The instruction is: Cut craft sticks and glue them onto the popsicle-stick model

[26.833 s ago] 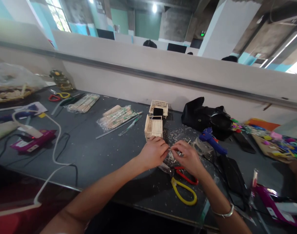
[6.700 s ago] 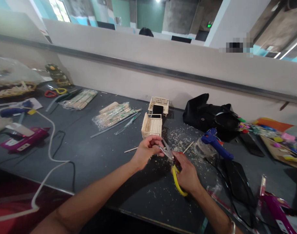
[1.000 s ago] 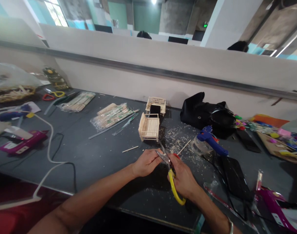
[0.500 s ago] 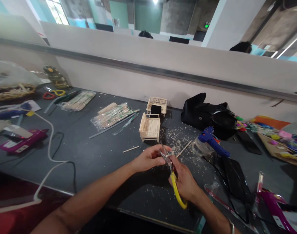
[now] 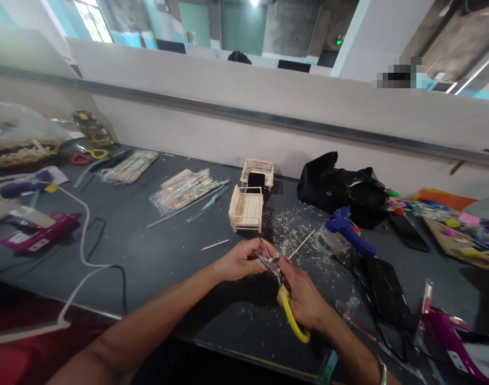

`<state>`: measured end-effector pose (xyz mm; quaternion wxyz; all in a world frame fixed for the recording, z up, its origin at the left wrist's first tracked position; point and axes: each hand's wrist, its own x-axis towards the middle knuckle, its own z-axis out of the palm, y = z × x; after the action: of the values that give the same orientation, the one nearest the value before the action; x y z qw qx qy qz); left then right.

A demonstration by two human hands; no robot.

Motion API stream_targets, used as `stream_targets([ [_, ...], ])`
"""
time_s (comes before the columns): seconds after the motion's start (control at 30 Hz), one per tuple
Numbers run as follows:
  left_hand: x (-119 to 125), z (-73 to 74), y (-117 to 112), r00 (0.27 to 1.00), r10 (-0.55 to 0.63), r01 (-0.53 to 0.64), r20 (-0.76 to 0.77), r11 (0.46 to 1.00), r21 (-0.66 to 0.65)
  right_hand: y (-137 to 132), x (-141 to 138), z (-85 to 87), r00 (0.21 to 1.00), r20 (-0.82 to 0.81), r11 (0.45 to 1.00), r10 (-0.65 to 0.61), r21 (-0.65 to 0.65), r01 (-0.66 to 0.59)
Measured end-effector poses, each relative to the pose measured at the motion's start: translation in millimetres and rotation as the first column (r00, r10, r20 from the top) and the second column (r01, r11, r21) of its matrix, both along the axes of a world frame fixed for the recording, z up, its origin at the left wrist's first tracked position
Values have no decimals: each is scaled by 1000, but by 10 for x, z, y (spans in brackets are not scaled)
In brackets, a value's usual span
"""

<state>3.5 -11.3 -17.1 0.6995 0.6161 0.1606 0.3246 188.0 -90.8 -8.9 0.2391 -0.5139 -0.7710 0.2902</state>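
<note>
My right hand [image 5: 306, 299] is closed round a pair of scissors [image 5: 293, 320] with a yellow handle. The metal blades stand apart and point up toward my left hand [image 5: 241, 260]. That hand is closed in a pinch beside the blades; whatever its fingertips hold is too small and covered to make out. Just beyond my hands stands a miniature bench [image 5: 247, 209] built of pale sticks, with a second stick-built piece [image 5: 260, 167] behind it. One short stick [image 5: 215, 245] lies to the left, and a longer stick [image 5: 302, 244] rests to the right among pale shavings.
Bagged sticks [image 5: 188, 192] lie at the left centre. A blue glue gun [image 5: 350, 230] rests on a clear round container at right, before a black bag [image 5: 336, 184]. A purple tool [image 5: 41, 232] and white cable [image 5: 84, 224] occupy the left; a phone-like black slab [image 5: 388, 291] lies right.
The scissor blades have spread further apart between my hands. Both hands stay in almost the same place, and the things on the table have not moved.
</note>
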Motion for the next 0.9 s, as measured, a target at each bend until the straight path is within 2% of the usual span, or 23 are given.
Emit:
stream_targets([
  [0.23, -46, 25, 59, 999, 13, -6, -43, 987, 159, 9, -10, -20, 1000, 30, 1000, -8, 26, 8],
  [0.4, -85, 88, 109, 995, 36, -4, -98, 953, 302, -21, -52, 11, 999, -33, 997, -9, -76, 6],
  [0.47, -69, 93, 104, 996, 22, -1, -83, 968, 251, -23, -69, 0, 998, -45, 996, -39, -83, 35],
  [0.57, -12, 70, 82, 999, 13, -9, -37, 996, 83, -6, -78, -20, 993, -64, 993, -97, -69, 92],
  [0.7, 61, 26, 90, 997, 56, -60, -52, 995, -77, 30, -57, 18, 984, -104, 985, -142, -115, 130],
  [0.8, 93, -7, 136, 981, 143, -157, -129, 983, -100, 58, -17, 84, 971, -152, 973, -183, -173, 156],
  [0.9, 112, -53, 196, 944, 246, -264, -222, 963, -57, 95, 38, 122, 932, -270, 960, -241, -209, 188],
])
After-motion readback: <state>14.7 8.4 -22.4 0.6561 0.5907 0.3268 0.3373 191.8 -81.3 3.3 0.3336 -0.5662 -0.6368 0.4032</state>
